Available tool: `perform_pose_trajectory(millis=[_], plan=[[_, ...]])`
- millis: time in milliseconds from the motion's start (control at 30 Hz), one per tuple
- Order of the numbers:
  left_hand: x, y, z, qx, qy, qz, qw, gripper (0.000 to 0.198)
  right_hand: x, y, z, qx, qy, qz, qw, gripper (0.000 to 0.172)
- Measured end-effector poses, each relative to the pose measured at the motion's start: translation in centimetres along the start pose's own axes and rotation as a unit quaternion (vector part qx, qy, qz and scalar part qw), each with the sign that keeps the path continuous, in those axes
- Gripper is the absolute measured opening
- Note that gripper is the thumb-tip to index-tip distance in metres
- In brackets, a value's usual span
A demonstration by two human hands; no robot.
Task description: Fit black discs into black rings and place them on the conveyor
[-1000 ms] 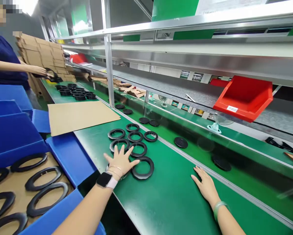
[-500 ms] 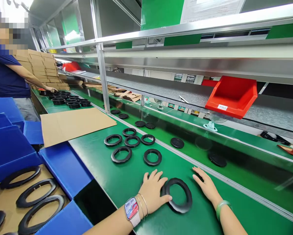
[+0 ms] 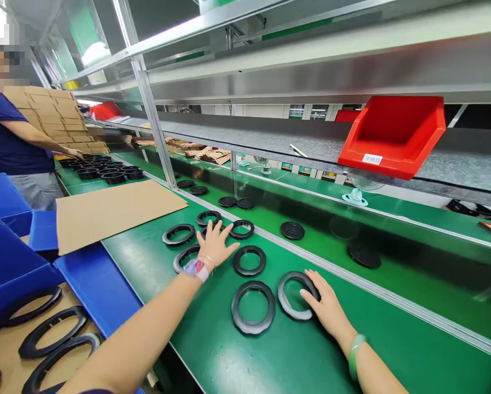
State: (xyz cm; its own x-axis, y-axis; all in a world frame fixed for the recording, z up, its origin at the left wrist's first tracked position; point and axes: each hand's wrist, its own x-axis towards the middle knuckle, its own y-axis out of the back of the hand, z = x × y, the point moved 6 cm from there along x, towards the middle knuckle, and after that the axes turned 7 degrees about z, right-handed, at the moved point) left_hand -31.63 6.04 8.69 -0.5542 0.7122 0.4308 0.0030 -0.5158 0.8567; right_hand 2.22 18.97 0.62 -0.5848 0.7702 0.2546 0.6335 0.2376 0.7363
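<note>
My right hand [image 3: 327, 306] has its thumb and fingers around the right edge of a black plastic ring [image 3: 285, 301], at the green work surface. Left of it another black ring [image 3: 253, 330] lies flat. My left hand [image 3: 216, 246], wearing a watch, reaches farther away with its fingers spread. It is above a group of black rings and partly hides two of them. Beside that hand are a ring [image 3: 179, 242] on its left and rings to its right [image 3: 249, 272] and far right [image 3: 242, 236]. I cannot tell whether the left hand touches any ring.
Black discs [image 3: 292, 230] lie on the green strip beyond the metal rail. A cardboard sheet [image 3: 118, 210] and an open blue box [image 3: 93, 284] with larger rings are at left. Above, a red bin [image 3: 393, 137] sits on the shelf. A co-worker [image 3: 16, 131] stands far left, hand at black parts.
My left hand has moved forward and left, from the near ring to the ring group. My right hand has moved left and closed on a ring. Two rings now show near me.
</note>
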Motion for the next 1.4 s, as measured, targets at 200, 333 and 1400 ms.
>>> perform_pose_trajectory(millis=[200,333,1400], plan=[[4.3,-4.7,-2.0,0.018,-0.012,-0.137,0.990,0.065,-0.2,0.7,0.8,0.048,-0.016,-0.015,0.999,0.067],[1.6,-6.2,0.5,-0.006,-0.068,-0.162,0.984,0.058,-0.5,0.8,0.6,0.037,-0.012,-0.034,0.999,0.066],[-16.4,13.3,-25.3,0.030,0.259,0.051,0.964,0.045,-8.3,-3.4,-8.3,-0.063,0.304,-0.147,0.939,0.051]])
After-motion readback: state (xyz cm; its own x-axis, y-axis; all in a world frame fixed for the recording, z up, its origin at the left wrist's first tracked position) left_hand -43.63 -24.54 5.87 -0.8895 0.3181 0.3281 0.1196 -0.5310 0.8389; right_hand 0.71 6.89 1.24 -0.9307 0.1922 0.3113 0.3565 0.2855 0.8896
